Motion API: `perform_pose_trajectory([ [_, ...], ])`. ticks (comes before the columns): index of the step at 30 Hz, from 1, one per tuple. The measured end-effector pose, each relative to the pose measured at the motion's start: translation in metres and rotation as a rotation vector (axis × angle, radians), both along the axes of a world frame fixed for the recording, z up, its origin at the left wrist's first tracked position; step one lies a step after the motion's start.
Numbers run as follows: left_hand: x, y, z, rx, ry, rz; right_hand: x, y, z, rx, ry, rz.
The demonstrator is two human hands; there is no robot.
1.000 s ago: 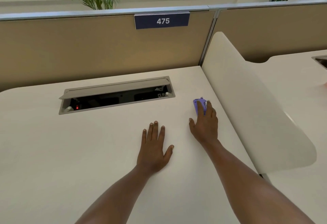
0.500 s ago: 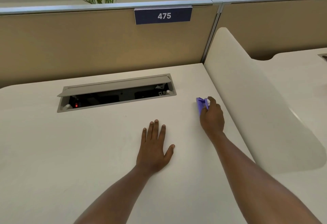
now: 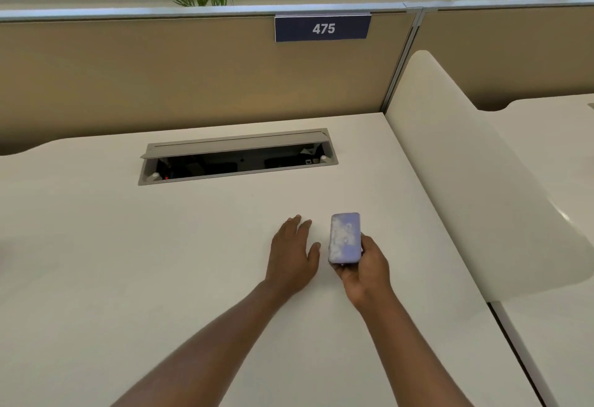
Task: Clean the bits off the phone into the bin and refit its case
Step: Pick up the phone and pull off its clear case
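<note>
My right hand (image 3: 364, 266) grips a purple phone (image 3: 344, 238) in its case by the lower end, lifted just above the white desk (image 3: 160, 262). The phone's upward face is lilac with pale whitish patches on it. My left hand (image 3: 294, 250) lies flat on the desk just left of the phone, palm down, fingers slightly apart, holding nothing. A small gap separates its thumb from the phone. No bin is in view.
An open cable tray (image 3: 238, 159) with a raised grey lid is set into the desk behind the hands. A tan partition with a "475" sign (image 3: 322, 28) stands at the back. A white curved side divider (image 3: 475, 181) borders the desk on the right.
My right hand picked the phone up from near the right divider and brought it back toward me, beside my left hand. The left hand stayed flat on the desk.
</note>
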State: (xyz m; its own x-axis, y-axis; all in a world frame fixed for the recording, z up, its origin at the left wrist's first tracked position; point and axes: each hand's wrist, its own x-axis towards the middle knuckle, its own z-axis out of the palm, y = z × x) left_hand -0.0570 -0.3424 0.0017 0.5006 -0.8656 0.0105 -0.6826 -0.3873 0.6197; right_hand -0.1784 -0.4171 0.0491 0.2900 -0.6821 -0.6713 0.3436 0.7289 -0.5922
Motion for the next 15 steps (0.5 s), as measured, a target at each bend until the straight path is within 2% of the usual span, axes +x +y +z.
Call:
perform_pose_trajectory([
  [3,-0.007,0.033,0.031,-0.239,0.16,0.106,0.005,0.03,0.014,0.063,-0.109,0.026],
  [7,-0.014,0.094,0.072,-0.404,0.152,0.033,0.014,0.067,0.032,0.075,-0.191,0.105],
  [11,-0.006,0.146,0.095,-0.371,-0.034,-0.144,0.022,0.103,0.046,0.098,-0.253,0.202],
  [15,0.01,0.181,0.112,-0.386,-0.372,-0.239,0.034,0.143,0.058,0.131,-0.309,0.288],
])
